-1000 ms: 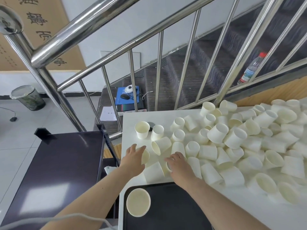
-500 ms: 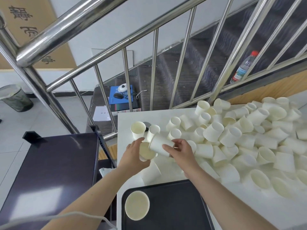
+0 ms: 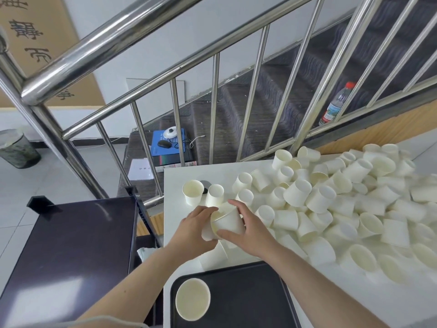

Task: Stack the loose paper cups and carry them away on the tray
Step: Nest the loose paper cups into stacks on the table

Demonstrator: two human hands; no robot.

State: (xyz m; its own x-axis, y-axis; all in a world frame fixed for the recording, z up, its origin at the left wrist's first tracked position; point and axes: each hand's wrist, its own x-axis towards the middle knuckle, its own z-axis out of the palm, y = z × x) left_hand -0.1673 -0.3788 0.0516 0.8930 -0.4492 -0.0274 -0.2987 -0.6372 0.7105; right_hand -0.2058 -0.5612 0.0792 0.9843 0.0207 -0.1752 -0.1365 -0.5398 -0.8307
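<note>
Cups point(image 3: 227, 224) now nested over white table point(image 3: 175, 209) beside steel railing point(image 3: 132, 24).

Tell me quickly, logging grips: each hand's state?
Left hand: holding white paper cup.
Right hand: holding second white paper cup.

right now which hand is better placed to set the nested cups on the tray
Left, probably. The left hand grips the outer cup, nearer the tray; the right hand holds the inner cup.

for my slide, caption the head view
Both hands nest two paper cups above a black tray.
</note>
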